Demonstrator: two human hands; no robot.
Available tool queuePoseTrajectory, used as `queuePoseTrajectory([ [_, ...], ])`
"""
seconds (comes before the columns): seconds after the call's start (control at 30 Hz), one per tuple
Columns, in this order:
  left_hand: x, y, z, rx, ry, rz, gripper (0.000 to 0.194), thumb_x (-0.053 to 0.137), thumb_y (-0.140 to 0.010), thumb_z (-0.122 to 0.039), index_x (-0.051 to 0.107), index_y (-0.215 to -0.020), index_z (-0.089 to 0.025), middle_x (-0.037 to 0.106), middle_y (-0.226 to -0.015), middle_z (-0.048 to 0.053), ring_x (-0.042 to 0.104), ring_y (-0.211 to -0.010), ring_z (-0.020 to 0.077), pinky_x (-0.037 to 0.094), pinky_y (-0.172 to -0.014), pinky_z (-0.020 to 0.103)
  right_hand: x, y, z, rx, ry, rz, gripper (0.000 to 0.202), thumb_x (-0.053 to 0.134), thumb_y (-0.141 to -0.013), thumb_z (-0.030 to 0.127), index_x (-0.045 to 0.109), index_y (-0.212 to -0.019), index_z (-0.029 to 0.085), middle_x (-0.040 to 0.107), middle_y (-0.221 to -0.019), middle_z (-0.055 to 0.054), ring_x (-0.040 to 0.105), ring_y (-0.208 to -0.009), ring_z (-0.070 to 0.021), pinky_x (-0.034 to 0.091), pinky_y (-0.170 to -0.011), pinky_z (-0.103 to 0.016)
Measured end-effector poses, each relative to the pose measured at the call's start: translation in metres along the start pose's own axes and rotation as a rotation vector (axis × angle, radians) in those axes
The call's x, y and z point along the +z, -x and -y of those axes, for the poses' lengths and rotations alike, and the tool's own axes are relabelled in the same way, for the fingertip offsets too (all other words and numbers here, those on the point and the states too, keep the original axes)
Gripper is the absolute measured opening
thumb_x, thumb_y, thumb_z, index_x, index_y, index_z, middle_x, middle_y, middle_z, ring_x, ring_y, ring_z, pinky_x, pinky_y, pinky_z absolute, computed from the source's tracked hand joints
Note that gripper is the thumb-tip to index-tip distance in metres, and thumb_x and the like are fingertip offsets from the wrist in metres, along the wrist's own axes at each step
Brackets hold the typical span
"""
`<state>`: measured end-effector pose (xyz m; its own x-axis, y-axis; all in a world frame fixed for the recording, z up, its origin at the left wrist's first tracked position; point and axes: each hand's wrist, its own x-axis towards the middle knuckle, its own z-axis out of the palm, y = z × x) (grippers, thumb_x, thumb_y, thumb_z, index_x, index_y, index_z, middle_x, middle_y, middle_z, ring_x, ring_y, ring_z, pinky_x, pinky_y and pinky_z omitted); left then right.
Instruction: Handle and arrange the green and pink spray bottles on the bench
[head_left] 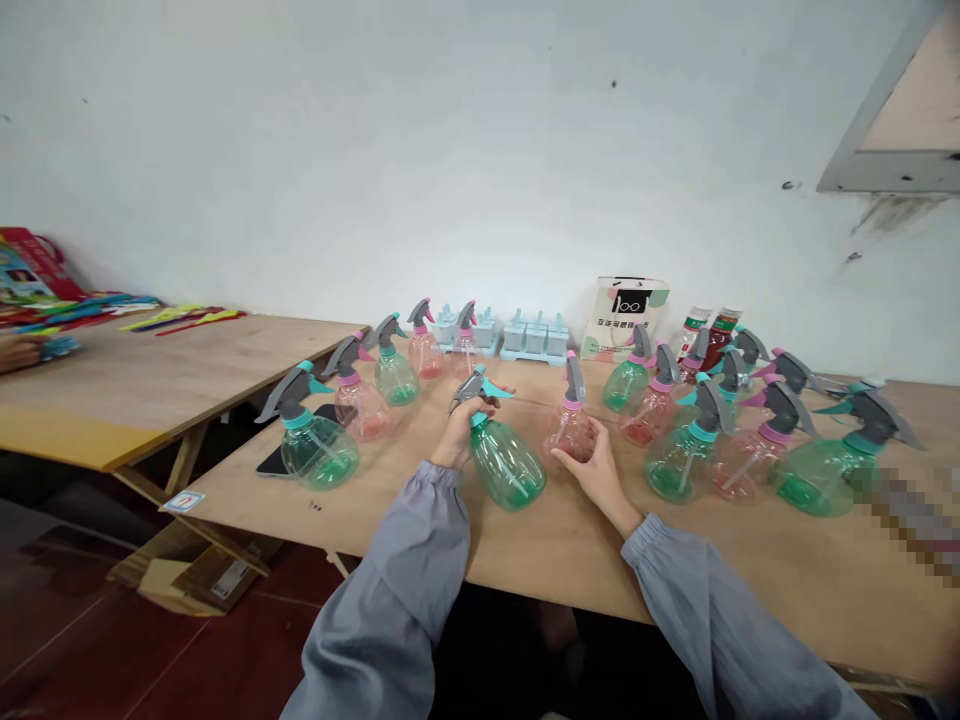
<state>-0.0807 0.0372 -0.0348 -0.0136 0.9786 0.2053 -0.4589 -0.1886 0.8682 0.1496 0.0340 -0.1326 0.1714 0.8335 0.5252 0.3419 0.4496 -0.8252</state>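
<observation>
My left hand (459,430) is closed around the neck and grey trigger head of a green spray bottle (510,468), which leans with its base toward the right. The fingers of my right hand (592,462) curve round the body of a pink spray bottle (568,425), standing upright beside it. Nearest on the right are a pink spray bottle (649,410) and a green spray bottle (675,465). To the left stand a green spray bottle (319,455), a pink one (364,408) and a paler green one (397,376).
Several more spray bottles crowd the table's right side. Pale blue popsicle molds (534,338), a printed paper bag (626,318) and red-capped jars (721,335) stand by the wall. A dark phone (274,462) lies at left. Another person's hand (21,353) shows at the neighbouring table (187,365).
</observation>
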Motion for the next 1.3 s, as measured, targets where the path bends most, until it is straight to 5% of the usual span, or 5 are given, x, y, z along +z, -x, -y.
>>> queuePoseTrajectory([
  [0.2, 0.007, 0.002, 0.004, 0.123, -0.043, -0.114, 0.007, 0.055, -0.051, -0.022, 0.059, -0.056, -0.02, 0.066, -0.062, 0.002, 0.066, -0.074, 0.0196, 0.048, -0.066, 0.029, -0.001, 0.001, 0.005, 0.012, -0.03, 0.017, 0.088, 0.082, -0.064, 0.053, 0.042, -0.134, 0.018, 0.053, -0.139, -0.018, 0.055, -0.128, -0.0333, 0.044, -0.11, -0.054],
  [0.4, 0.014, 0.003, 0.005, 0.142, -0.066, 0.024, 0.03, 0.063, -0.051, -0.018, 0.071, -0.079, -0.021, 0.073, -0.074, 0.002, 0.07, -0.093, 0.0254, 0.052, -0.084, 0.034, -0.001, 0.001, 0.0, 0.011, -0.013, 0.007, 0.088, 0.083, -0.064, 0.053, 0.042, -0.135, 0.02, 0.055, -0.137, -0.017, 0.056, -0.127, -0.0332, 0.044, -0.11, -0.056],
  [0.5, 0.011, 0.001, 0.008, 0.164, -0.091, -0.011, 0.019, 0.062, -0.054, -0.022, 0.071, -0.071, -0.021, 0.072, -0.073, 0.003, 0.07, -0.095, 0.0258, 0.053, -0.087, 0.036, -0.001, 0.002, -0.002, 0.002, -0.01, 0.01, 0.087, 0.082, -0.066, 0.055, 0.042, -0.135, 0.02, 0.054, -0.138, -0.017, 0.056, -0.127, -0.0331, 0.044, -0.11, -0.056],
  [0.97, -0.05, -0.043, -0.046, 0.336, -0.574, -0.085, 0.032, 0.08, -0.061, -0.027, 0.075, -0.092, -0.02, 0.062, -0.073, 0.0, 0.056, -0.075, 0.0176, 0.047, -0.072, 0.029, 0.0, -0.001, -0.006, -0.025, 0.023, -0.022, 0.089, 0.081, -0.063, 0.061, 0.043, -0.133, 0.02, 0.057, -0.133, -0.017, 0.056, -0.124, -0.0348, 0.044, -0.108, -0.057],
  [1.3, -0.076, -0.057, -0.03, 0.371, -0.692, -0.254, 0.05, 0.083, -0.062, -0.032, 0.065, -0.108, -0.02, 0.066, -0.09, 0.003, 0.063, -0.093, 0.0219, 0.047, -0.091, 0.035, 0.002, -0.001, -0.009, -0.039, 0.015, -0.024, 0.088, 0.082, -0.063, 0.06, 0.044, -0.132, 0.021, 0.057, -0.132, -0.017, 0.057, -0.124, -0.0345, 0.045, -0.107, -0.057],
])
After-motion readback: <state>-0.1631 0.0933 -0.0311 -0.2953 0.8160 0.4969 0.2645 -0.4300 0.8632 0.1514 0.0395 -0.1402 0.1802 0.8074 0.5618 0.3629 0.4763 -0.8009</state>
